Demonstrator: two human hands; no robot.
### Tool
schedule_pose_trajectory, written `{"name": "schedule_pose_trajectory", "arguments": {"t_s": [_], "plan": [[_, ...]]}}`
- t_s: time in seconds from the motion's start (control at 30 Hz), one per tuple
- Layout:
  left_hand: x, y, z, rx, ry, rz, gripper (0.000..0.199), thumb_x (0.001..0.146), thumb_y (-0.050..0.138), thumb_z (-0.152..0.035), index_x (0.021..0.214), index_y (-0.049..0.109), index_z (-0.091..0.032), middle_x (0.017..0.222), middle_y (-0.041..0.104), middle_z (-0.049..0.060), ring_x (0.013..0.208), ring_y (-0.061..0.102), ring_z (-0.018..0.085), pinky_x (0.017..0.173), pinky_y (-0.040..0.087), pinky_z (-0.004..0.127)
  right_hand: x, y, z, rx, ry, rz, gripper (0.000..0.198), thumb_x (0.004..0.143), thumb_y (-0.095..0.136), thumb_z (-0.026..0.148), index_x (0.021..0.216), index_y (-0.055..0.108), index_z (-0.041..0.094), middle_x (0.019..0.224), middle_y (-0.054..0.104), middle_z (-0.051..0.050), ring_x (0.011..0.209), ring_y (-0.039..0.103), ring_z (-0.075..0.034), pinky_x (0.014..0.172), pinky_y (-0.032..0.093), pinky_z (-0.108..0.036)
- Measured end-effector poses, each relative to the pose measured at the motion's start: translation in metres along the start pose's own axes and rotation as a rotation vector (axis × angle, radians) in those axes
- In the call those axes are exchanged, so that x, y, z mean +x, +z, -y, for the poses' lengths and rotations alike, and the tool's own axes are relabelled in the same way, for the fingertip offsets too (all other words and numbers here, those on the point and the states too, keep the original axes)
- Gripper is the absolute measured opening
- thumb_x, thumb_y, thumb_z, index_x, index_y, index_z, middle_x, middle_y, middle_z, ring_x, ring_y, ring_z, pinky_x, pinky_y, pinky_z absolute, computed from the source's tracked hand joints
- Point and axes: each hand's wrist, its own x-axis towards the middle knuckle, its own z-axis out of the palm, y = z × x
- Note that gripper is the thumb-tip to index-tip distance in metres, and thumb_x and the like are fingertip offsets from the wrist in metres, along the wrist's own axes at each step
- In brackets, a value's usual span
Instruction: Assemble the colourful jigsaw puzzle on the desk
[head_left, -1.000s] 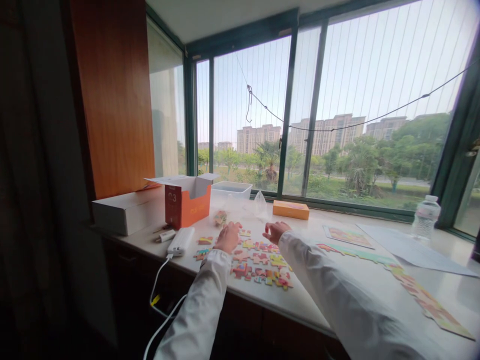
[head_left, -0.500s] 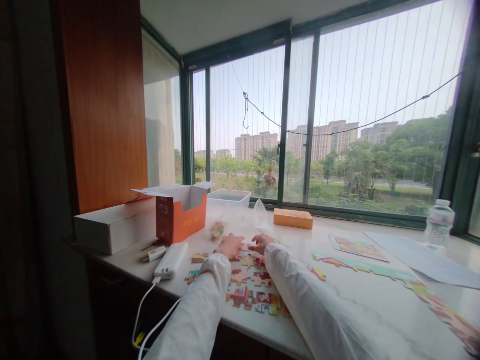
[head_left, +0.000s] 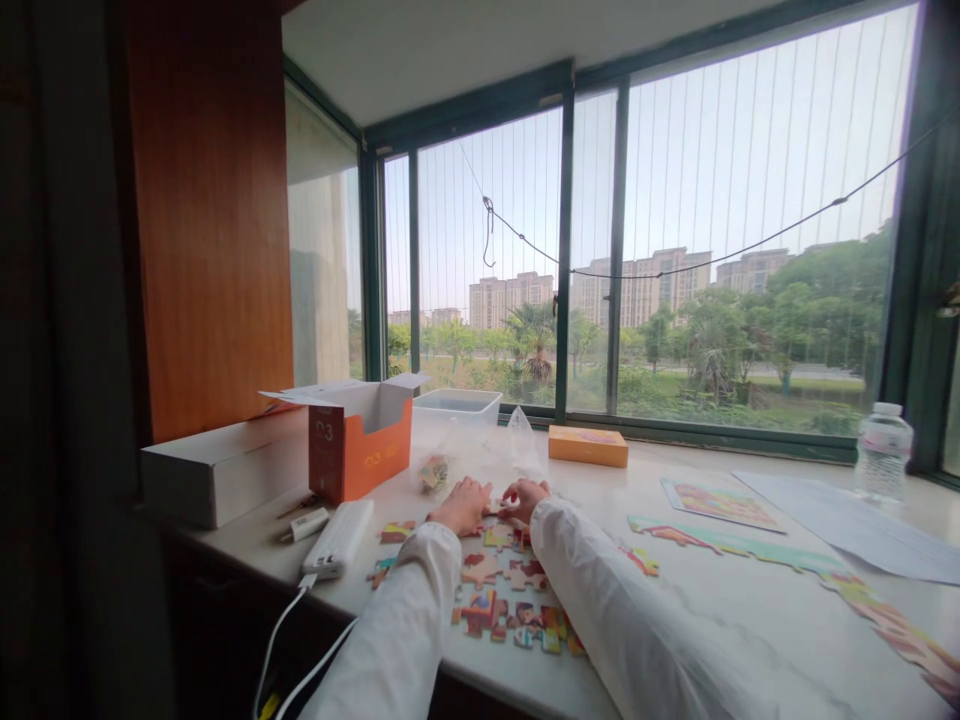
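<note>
Loose colourful jigsaw pieces (head_left: 501, 600) lie scattered on the white window ledge (head_left: 697, 610) in front of me. My left hand (head_left: 463, 504) and my right hand (head_left: 525, 497) rest close together at the far edge of that scatter, fingers curled down onto pieces there. Whether either hand pinches a piece is too small to tell. A joined strip of puzzle border (head_left: 757, 555) runs to the right along the ledge. Both arms wear white sleeves.
An open orange box (head_left: 360, 440), a long white box (head_left: 217, 470), a white power bank (head_left: 339, 538) with cable, a clear plastic tub (head_left: 459, 404) and a clear bag (head_left: 520, 432) are at left. A flat orange box (head_left: 588, 445), picture sheet (head_left: 716, 503), paper (head_left: 840, 515) and water bottle (head_left: 883, 452) sit right.
My two hands have drawn together over the far pieces. The view has tilted upward, so the ledge and its objects sit lower in the picture.
</note>
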Motion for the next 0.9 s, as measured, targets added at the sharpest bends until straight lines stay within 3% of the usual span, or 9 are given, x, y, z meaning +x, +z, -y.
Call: {"name": "schedule_pose_trajectory", "arguments": {"t_s": [0.23, 0.43, 0.63, 0.8, 0.9], "plan": [[-0.002, -0.008, -0.006, -0.015, 0.072, -0.029, 0.063, 0.08, 0.051, -0.007, 0.142, 0.042, -0.015, 0.124, 0.058, 0.016, 0.116, 0.052, 0.028, 0.1, 0.042, 0.038, -0.007, -0.013, -0.02, 0.038, -0.105, -0.065, 0.039, 0.072, 0.078, 0.051, 0.1, 0.074, 0.024, 0.099, 0.068, -0.003, 0.093, 0.06, -0.021, 0.092, 0.032, -0.04], [-0.001, -0.02, -0.049, -0.111, 0.157, -0.112, 0.051, 0.093, 0.044, -0.019, 0.143, 0.04, -0.016, 0.119, 0.06, 0.015, 0.113, 0.055, 0.027, 0.098, 0.043, 0.037, -0.043, -0.061, -0.053, 0.003, -0.162, -0.03, 0.043, 0.072, 0.073, 0.06, 0.099, 0.074, 0.026, 0.097, 0.069, -0.002, 0.086, 0.06, -0.018, 0.088, 0.032, -0.038], [0.006, -0.038, -0.127, -0.166, 0.336, -0.214, 0.055, 0.089, 0.044, -0.009, 0.144, 0.038, -0.012, 0.121, 0.06, 0.016, 0.113, 0.055, 0.025, 0.099, 0.043, 0.037, -0.122, -0.12, -0.098, -0.087, -0.184, -0.084, 0.044, 0.076, 0.069, 0.061, 0.101, 0.073, 0.025, 0.095, 0.068, -0.003, 0.078, 0.06, -0.016, 0.088, 0.034, -0.038], [0.012, -0.048, -0.214, -0.208, 0.478, -0.236, 0.053, 0.094, 0.05, -0.023, 0.144, 0.037, -0.011, 0.115, 0.062, 0.017, 0.11, 0.057, 0.026, 0.097, 0.045, 0.038, -0.212, -0.165, -0.142, -0.16, -0.122, -0.111, 0.042, 0.078, 0.068, 0.059, 0.103, 0.072, 0.025, 0.096, 0.067, -0.005, 0.086, 0.061, -0.019, 0.089, 0.034, -0.039], [0.014, -0.052, -0.267, -0.233, 0.527, -0.2, 0.05, 0.094, 0.054, -0.035, 0.138, 0.044, -0.013, 0.115, 0.061, 0.017, 0.108, 0.058, 0.026, 0.095, 0.046, 0.037, -0.265, -0.18, -0.169, -0.188, -0.037, -0.162, 0.04, 0.078, 0.069, 0.056, 0.103, 0.071, 0.026, 0.095, 0.067, -0.005, 0.089, 0.062, -0.021, 0.088, 0.034, -0.04]]}}
